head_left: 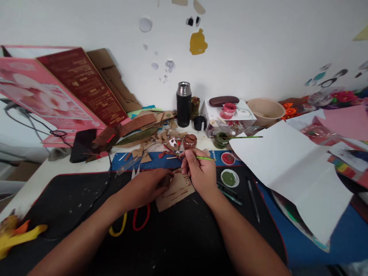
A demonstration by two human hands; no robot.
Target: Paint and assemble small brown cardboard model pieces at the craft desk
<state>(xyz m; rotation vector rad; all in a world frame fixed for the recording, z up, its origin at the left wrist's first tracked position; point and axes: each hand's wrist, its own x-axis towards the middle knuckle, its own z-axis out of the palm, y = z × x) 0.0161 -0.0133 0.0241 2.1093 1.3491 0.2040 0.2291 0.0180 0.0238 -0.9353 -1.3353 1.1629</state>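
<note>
My right hand [201,173] is closed around a thin paintbrush [206,158] with a green handle. Its tip end points left, just above a piece of cardboard [176,194] streaked with brown paint. Over the cardboard's left side, my left hand [152,184] has its fingers curled together; what they hold, if anything, is hidden. Beyond the hands stands an open jar of brown paint [189,142]. Scissors [141,216] with one yellow and one red handle lie partly under my left forearm.
Lids with red paint [228,158] and green paint [229,178] sit at the right, near a pen [253,200]. A green paint jar [221,140], black bottle [184,104] and cardboard scraps [161,138] stand behind. White paper [290,168] covers the right; a pink box [51,96] leans at left.
</note>
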